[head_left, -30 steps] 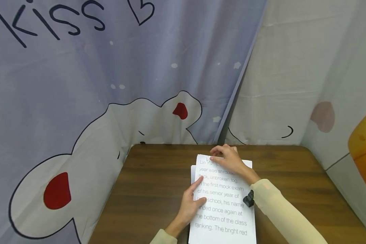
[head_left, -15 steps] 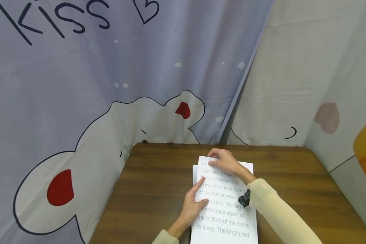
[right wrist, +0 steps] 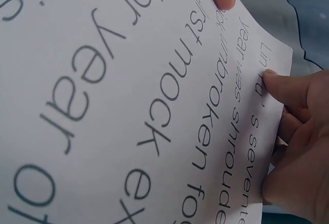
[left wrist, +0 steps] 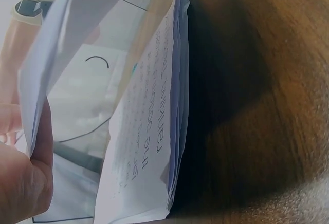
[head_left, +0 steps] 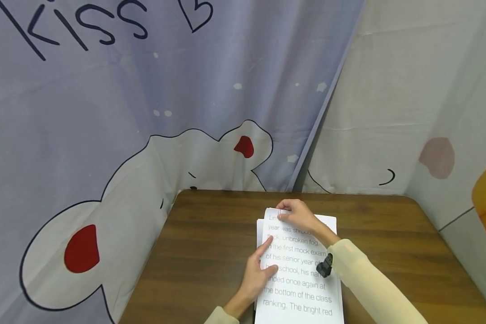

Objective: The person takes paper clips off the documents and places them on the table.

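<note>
A few printed white sheets [head_left: 297, 279] are held up together, with large grey text facing me. My left hand [head_left: 254, 276] grips their left edge, thumb and a finger over the front; the left wrist view shows the edge of these raised sheets [left wrist: 43, 64] between its fingers. My right hand [head_left: 301, 218] pinches the top edge, thumb on the first text line, other fingers behind the paper. By that thumb shows a thin, dark, wire-like line, too small to identify. Beneath lies another stack of printed paper [left wrist: 141, 147] on the table, its left edge peeking out in the head view.
The brown wooden table [head_left: 210, 252] extends to both sides of the paper. Behind it hangs a lilac and white printed curtain [head_left: 186, 90], and pale cloth [head_left: 360, 112] closes off the right. A small black camera [head_left: 325, 265] sits on the right wrist.
The right hand has come down slightly onto the top edge, its raised fingers now closed behind the sheets. The left hand keeps its grip; the head view has shifted slightly.
</note>
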A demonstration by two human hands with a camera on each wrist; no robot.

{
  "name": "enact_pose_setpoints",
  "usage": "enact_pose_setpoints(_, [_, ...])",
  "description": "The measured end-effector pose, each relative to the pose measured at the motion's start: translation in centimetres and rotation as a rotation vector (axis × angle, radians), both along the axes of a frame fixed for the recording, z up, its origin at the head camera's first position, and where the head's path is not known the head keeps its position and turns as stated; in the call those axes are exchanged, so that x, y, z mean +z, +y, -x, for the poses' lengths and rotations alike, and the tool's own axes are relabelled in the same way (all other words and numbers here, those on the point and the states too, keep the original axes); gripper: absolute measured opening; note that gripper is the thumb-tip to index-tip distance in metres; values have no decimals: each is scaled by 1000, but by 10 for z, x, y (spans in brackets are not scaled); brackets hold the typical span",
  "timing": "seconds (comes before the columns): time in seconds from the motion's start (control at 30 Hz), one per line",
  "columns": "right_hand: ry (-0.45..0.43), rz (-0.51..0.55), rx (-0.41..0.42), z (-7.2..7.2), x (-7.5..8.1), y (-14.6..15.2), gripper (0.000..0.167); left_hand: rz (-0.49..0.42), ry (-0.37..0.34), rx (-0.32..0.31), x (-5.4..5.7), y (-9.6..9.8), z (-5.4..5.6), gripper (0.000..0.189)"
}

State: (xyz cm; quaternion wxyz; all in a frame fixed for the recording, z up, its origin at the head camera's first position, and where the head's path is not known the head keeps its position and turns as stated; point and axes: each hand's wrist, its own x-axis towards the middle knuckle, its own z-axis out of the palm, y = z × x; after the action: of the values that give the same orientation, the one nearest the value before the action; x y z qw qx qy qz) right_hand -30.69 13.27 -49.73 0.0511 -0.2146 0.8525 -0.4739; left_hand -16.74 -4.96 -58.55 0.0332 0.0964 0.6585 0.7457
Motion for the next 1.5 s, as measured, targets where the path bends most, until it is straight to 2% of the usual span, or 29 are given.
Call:
enact_pose_setpoints(0.23, [-47,85,-57,-2,4,1,25,10,-1,17,2,2,1,88])
enact_pose_setpoints(0.37, [-51,97,-76,-3,2,3,24,18,2,22,1,3,2,88])
enact_pose_setpoints(0.6, [-53,112,-60,-1,1,6,19,6,36,19,2,5,3,86])
enact_pose_setpoints(0.9, [6,100,-36,-1,-1,11,21,11,38,30,0,8,3,86])
enact_pose_setpoints(1.3, [38,161,-35,0,-1,10,20,11,29,38,-1,10,0,85])
enact_pose_setpoints(1.5, [5,160,-63,1,-3,11,18,-18,23,33,-3,11,-3,86])
